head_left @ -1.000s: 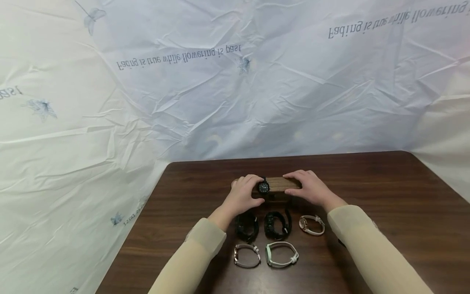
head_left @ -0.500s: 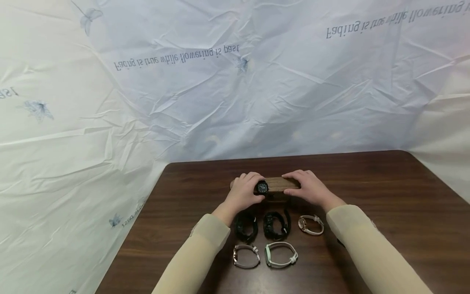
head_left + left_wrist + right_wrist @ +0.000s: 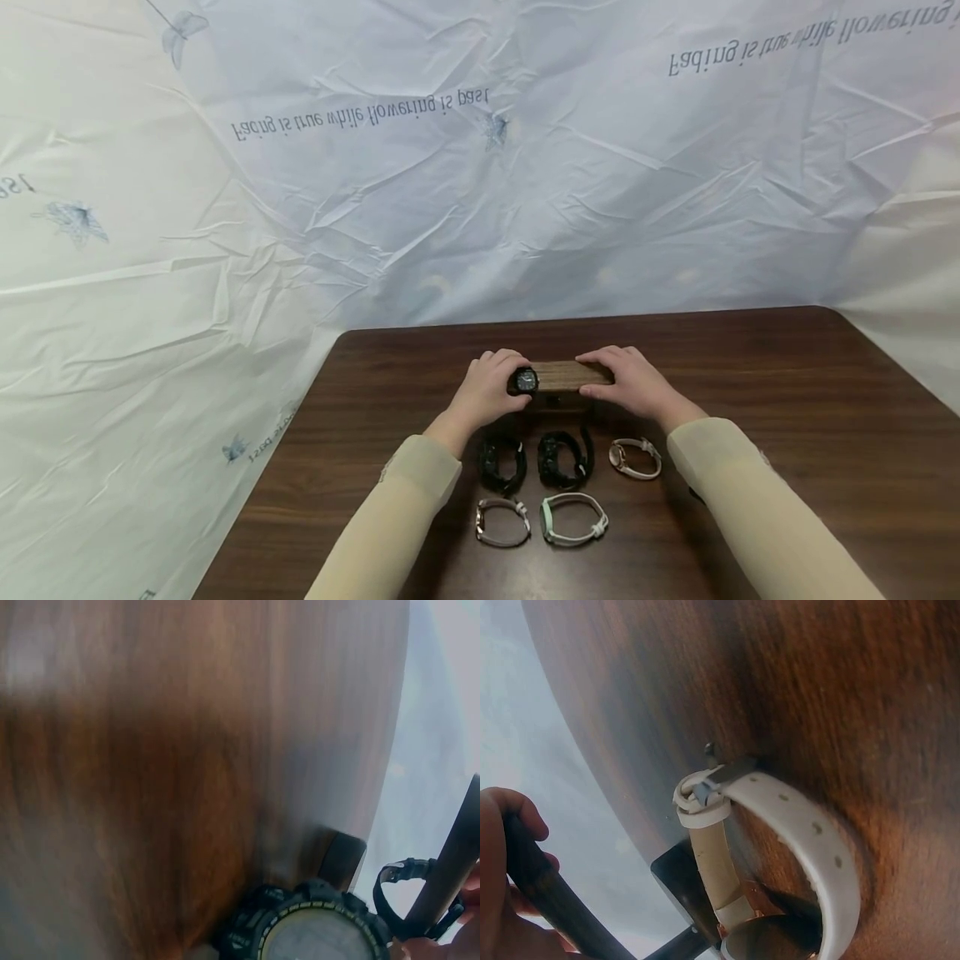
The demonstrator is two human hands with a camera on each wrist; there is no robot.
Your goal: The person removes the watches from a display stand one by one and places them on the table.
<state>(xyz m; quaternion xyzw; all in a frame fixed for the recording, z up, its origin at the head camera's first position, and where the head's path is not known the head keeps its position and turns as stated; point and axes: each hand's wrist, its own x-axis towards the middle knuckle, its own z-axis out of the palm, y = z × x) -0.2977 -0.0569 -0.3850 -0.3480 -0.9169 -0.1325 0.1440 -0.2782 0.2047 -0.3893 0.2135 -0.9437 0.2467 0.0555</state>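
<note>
A wooden bar (image 3: 572, 375) stands on a dark foot (image 3: 341, 859) in the middle of the brown table (image 3: 750, 375). A black watch (image 3: 523, 381) is strapped round the bar near its left end, and my left hand (image 3: 489, 390) grips it. In the left wrist view its strap (image 3: 405, 896) loops round the bar (image 3: 454, 859). My right hand (image 3: 632, 383) holds the bar's right end, fingers (image 3: 506, 817) curled over the bar (image 3: 555, 900).
Several watches lie in front of the stand: two black ones (image 3: 502, 464) (image 3: 564, 458), a white one (image 3: 636, 458) (image 3: 780, 840), a pale pink one (image 3: 502, 522) and a mint one (image 3: 574, 518). A crinkled white sheet (image 3: 450, 208) hangs behind the table.
My left hand has slid the black watch a little to the left along the bar. The right hand has stayed on the bar's right end.
</note>
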